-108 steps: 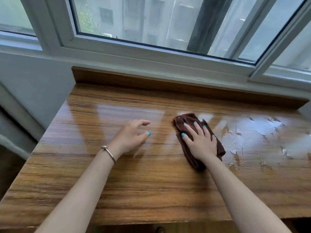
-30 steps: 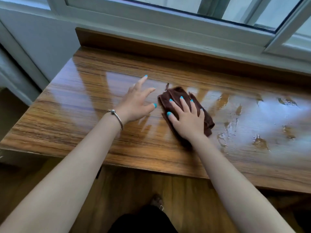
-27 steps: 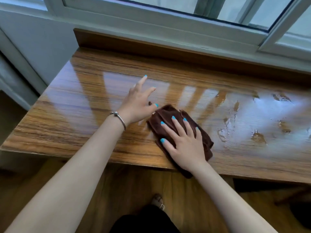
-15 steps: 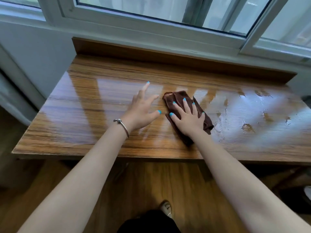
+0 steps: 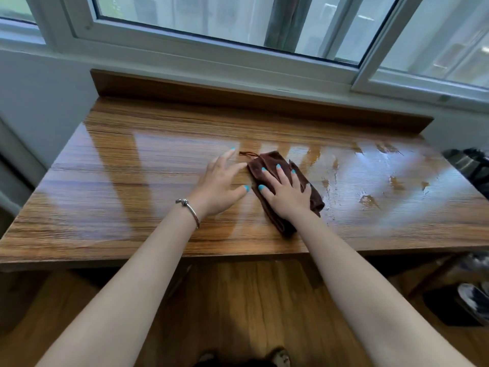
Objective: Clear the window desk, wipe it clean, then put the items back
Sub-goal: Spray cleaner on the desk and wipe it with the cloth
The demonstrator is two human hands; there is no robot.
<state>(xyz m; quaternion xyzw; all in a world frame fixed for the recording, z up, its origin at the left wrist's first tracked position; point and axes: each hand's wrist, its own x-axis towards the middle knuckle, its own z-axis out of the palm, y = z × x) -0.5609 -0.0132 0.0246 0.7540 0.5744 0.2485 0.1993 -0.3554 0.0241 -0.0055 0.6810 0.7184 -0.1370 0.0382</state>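
The wooden window desk fills the middle of the view, bare and glossy. A dark brown cloth lies folded on it a little right of centre. My right hand presses flat on the cloth with the fingers spread. My left hand rests flat on the desk just left of the cloth, fingers straight, a silver bracelet on the wrist. Wet patches shine on the right part of the desk.
A white window frame and a raised wooden back ledge bound the desk's far side. A dark object sits past the desk's right end. Shoes lie on the wooden floor under the right side.
My right hand slid the cloth toward the desk's front edge, then back up toward the middle. My left hand stayed flat beside it. The view pulled back and shows more floor.
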